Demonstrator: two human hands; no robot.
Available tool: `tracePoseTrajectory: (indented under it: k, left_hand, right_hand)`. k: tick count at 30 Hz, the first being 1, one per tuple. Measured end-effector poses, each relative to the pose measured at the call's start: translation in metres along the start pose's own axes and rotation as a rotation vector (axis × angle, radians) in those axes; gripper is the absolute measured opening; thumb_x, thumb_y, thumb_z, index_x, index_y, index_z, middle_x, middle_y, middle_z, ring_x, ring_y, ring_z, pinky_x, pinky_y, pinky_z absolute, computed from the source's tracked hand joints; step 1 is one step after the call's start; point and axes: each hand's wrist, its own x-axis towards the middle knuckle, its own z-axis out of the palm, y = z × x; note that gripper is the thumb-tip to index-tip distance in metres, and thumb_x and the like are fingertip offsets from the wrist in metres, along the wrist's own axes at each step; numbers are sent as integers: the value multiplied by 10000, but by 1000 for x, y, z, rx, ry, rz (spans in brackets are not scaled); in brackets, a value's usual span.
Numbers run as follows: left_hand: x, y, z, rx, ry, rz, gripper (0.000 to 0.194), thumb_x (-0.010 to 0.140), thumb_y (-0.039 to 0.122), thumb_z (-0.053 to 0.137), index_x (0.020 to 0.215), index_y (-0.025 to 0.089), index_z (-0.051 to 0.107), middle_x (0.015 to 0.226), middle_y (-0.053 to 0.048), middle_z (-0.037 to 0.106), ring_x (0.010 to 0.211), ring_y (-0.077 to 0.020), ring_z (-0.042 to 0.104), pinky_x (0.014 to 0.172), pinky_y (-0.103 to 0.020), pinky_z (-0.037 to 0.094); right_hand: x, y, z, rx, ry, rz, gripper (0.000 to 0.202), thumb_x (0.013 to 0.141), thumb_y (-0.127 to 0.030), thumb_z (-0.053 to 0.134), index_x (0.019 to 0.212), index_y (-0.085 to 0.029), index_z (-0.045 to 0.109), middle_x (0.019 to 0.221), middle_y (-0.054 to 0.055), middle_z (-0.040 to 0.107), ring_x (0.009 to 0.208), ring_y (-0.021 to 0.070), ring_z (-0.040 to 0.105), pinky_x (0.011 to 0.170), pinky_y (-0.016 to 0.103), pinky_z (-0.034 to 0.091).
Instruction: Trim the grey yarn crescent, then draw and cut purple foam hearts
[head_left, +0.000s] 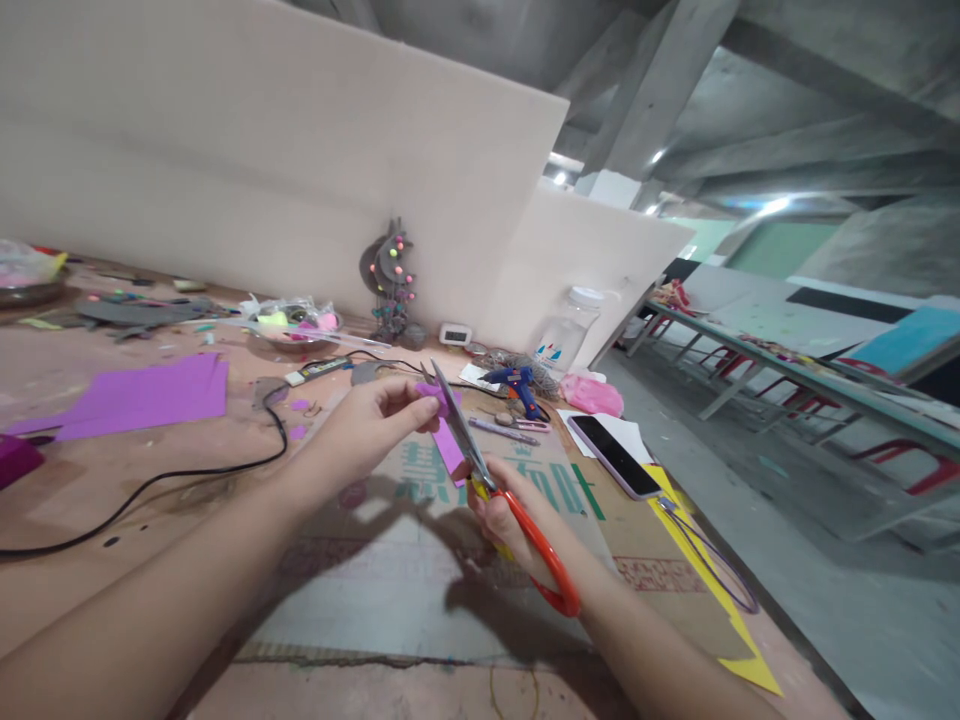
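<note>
My left hand pinches a small purple strip between thumb and fingers, above the cardboard mat. My right hand is wrapped round a pair of scissors with red-orange handles. Their metal blades point up and away from me, parted at the tips, and lie against the purple strip. Something yellow shows by the right fingers, partly hidden. Beneath both hands lies the printed cardboard. Purple sheets rest on the table to the left.
A blue glue gun, a phone, a clear jar and a pink bag lie to the right. A decorated grey figure stands by the board. A black cable crosses the left side. Yellow paper lines the right edge.
</note>
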Motion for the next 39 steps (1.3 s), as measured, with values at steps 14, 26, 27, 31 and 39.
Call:
tracePoseTrajectory:
  k: [14,26,27,31,39]
  left_hand:
    - [2,1,-2,-13,12,-11,301,806,456,731,687,193,646,676,-10,684,683,-171,651,699,-296,529]
    - [2,-2,-3,3,18,-13,290,818,445,731,702,190,654,687,-9,685,692,-173,657,697,-290,527]
    - [2,-1,-3,5,20,-12,292,813,447,737,699,191,653,682,-8,684,688,-173,657,694,-289,528]
    - [2,2,-3,4,52,7,315,826,471,720,684,200,643,660,-5,676,670,-171,653,672,-281,524]
    - [4,4,-5,-15,93,36,237,845,398,678,716,208,620,678,1,662,679,-158,636,683,-275,526]
  right_hand:
    - [2,-5,0,-38,0,13,789,795,-900,516,1153,-198,539,767,-34,406,605,108,318,537,254,273]
    - [3,-3,1,3,17,26,772,778,-886,569,1124,-197,546,748,-45,383,590,104,317,512,246,279]
    - [4,-3,1,-3,14,24,776,776,-891,565,1122,-196,545,746,-46,381,590,103,312,512,246,269]
    - [4,-5,1,-3,-1,42,807,747,-919,555,1101,-195,519,726,-53,384,576,99,306,509,246,255]
    - [4,-1,-1,19,-12,29,792,775,-899,553,1126,-190,527,745,-50,391,579,93,299,513,244,259]
